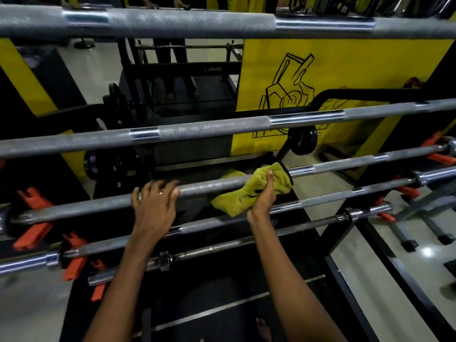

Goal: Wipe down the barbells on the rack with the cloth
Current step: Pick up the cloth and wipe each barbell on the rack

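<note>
On my feed from the head camera, the right grip was clenched around the yellow-green cloth, thumb pointing up across the fabric. The cloth was bunched round the middle barbell, with a loose fold hanging below the bar. The left grip was released. Its fingers were spread and lay over the same bar, near the cloth but not touching it. A ring showed on one finger.

That bar ran from low on the left to higher on the right, its ends resting in the orange cradles of the rack. Above it I saw the second barbell and, nearest the lens, the top barbell. Two lower barbells sat under my forearms. Behind the rack stood a yellow wall with a black line drawing, and a black weight plate in front of it.
</note>
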